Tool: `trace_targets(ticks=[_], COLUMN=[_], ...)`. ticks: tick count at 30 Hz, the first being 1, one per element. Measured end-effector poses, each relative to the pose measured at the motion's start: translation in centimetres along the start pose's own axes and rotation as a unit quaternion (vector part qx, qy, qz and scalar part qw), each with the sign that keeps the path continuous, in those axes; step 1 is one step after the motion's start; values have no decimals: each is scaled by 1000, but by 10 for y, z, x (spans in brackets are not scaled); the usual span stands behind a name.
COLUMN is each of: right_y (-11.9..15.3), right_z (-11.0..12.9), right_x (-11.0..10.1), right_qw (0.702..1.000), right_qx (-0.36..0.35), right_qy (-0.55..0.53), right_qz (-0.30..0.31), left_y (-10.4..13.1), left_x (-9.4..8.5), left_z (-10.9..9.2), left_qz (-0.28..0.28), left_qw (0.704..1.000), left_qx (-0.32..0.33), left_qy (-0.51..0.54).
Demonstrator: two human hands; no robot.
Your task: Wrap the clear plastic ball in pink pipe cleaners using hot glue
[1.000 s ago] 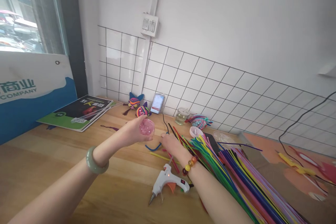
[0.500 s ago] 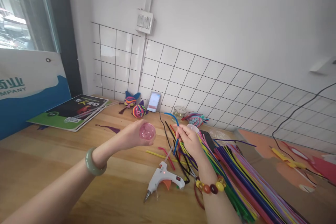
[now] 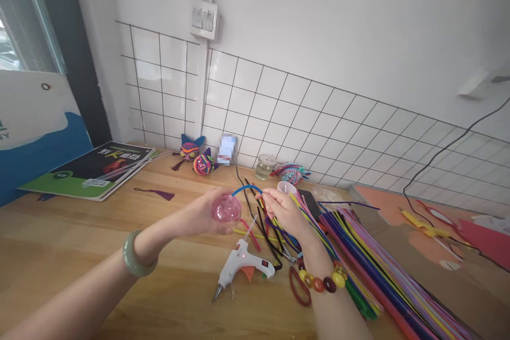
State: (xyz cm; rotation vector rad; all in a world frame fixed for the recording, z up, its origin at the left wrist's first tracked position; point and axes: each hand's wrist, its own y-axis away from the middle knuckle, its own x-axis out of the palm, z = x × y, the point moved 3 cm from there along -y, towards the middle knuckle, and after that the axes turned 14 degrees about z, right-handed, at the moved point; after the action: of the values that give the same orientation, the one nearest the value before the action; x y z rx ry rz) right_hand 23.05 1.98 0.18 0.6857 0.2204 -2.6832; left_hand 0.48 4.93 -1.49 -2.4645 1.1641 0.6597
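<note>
My left hand point(image 3: 201, 213), closed round a clear pink ball point(image 3: 226, 209), holds it above the table. A blue pipe cleaner point(image 3: 247, 187) is pinched in my right hand point(image 3: 281, 209). It arches leftward, and its far end meets the top of the ball; whether it is fixed there I cannot tell. Below the hands a white glue gun point(image 3: 241, 263) lies on its side with a small red light on. Red-handled scissors point(image 3: 299, 287) rest by my right wrist, partly hidden. Loose pipe cleaners in pink, yellow and black lie under and behind my right hand.
A large bundle of coloured pipe cleaners point(image 3: 382, 260) lies at right. Along the wall stand striped ornaments point(image 3: 204, 163), a phone point(image 3: 227, 149) and a glass jar point(image 3: 265, 167). A purple tassel point(image 3: 159, 193) and a magazine point(image 3: 91, 170) lie at left. A yellow tool point(image 3: 425, 226) rests far right.
The blue pipe cleaner has swung left, and its end now reaches the pink ball. My hands are closer together. The camera view has shifted slightly right.
</note>
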Motion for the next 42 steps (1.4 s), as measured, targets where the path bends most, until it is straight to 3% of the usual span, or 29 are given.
trace_targets(ticks=[7, 13, 18, 24, 29, 42], right_y=[2, 5, 8, 8, 9, 10], right_z=[1, 5, 12, 19, 24, 31], right_x=[-1, -3, -5, -3, 2, 6], right_qw=[1000, 999, 990, 977, 972, 965], right_qx=[13, 20, 32, 21, 10, 1], right_qy=[19, 37, 136, 213, 234, 258], right_qz=[-3, 1, -11, -19, -20, -46], left_y=[4, 5, 4, 3, 4, 5], left_x=[4, 7, 7, 6, 9, 12], left_z=[-7, -24, -33, -25, -22, -21], left_qz=[30, 64, 76, 56, 81, 82], left_qw=[999, 998, 997, 994, 994, 993], left_qx=[-18, 10, -5, -19, -24, -24], left_qy=[14, 13, 7, -91, -70, -78])
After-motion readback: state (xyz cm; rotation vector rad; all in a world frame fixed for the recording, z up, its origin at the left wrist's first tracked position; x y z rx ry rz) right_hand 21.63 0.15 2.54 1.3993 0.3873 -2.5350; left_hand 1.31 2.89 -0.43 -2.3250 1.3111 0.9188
